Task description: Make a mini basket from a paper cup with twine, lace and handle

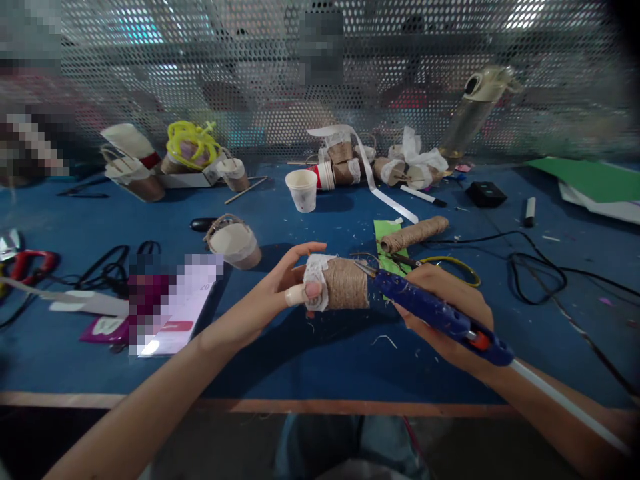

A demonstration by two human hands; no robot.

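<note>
My left hand (295,283) is closed around the lace-trimmed end of a twine-wrapped cup (347,283), which lies on its side above the table. A bandage-like wrap covers part of the thumb. In my right hand (450,307) is a blue hot glue gun (430,303), a long white glue stick trailing from its back. Its metal nozzle points left and is at the cup's bare twine end; whether it touches I cannot tell. Behind the gun lie a roll of twine (415,233), a green paper piece (385,233) and yellow-handled scissors (460,263).
Finished-looking twine cups (233,243) stand left and at the back. A white paper cup (303,190), white ribbon (373,177), black cord (520,267), bottle (473,110) and marker (423,195) lie around. A perforated metal screen (270,87) closes the back.
</note>
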